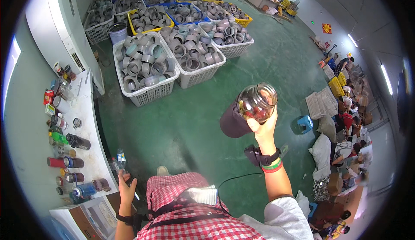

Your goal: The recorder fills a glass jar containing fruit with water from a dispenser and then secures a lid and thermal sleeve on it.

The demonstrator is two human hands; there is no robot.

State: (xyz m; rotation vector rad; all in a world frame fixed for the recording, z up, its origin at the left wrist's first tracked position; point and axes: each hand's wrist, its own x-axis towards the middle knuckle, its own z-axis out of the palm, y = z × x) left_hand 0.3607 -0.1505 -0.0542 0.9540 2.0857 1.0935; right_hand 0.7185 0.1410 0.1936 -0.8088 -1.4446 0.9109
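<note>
My right hand [264, 130] is raised in front of me, wrapped round a clear glass jar [259, 101]. The jar is tilted with its round mouth uncovered, and red and yellowish-green pieces show inside. A dark purple sleeve [235, 121] sits at the jar's lower end. Low on the left, beside the white counter, my left hand [126, 189] has its fingers curled round something small and dark that I cannot make out. Just beyond its fingertips is a clear plastic bottle with a blue label [121, 155].
The white counter [88, 121] on the left holds several cups, jars and bottles, including a black tumbler [78, 142]. White crates [147, 97] full of grey rings stand ahead. A blue container [305, 124] is on the green floor. People [346, 147] sit among sacks at right.
</note>
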